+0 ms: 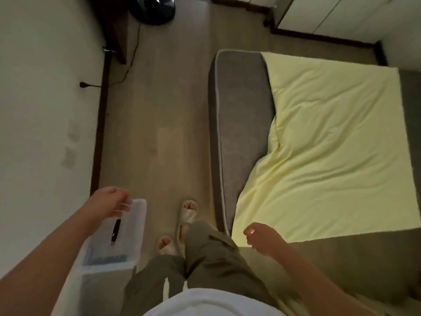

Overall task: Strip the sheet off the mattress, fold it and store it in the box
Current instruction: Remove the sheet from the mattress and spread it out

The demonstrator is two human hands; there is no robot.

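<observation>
The yellow sheet (pixel 330 156) is lying on the grey mattress (pixel 239 133) at 3 o'clock. It is lying loose and wrinkled, and it is leaving the left strip and the near end of the mattress bare. The mattress is sitting on the floor (pixel 170 110).

The clear box (pixel 134 233) is sitting on the floor at 7 o'clock, close to the white wall (pixel 45 87). Its lid is on, with a black catch (pixel 115 229) on top. A blue label (pixel 104 258) is showing through the side, but it is too blurry to read.

The person's legs and two pale slippers (pixel 189 210) are standing between the box and the mattress.

The left grip (pixel 109 201) is hanging over the far end of the lid. It is blurry, so I cannot tell if it is touching or grasping the lid. The right grip (pixel 262 238) is hanging over the near corner of the mattress, fingers loosely bent, holding nothing.

A black fan (pixel 152 10) is standing at 12 o'clock. Its cord (pixel 129 53) is running along the floor. A plug (pixel 85 85) is sticking in the wall at 10 o'clock. White doors (pixel 341 14) are showing at 1 o'clock.
</observation>
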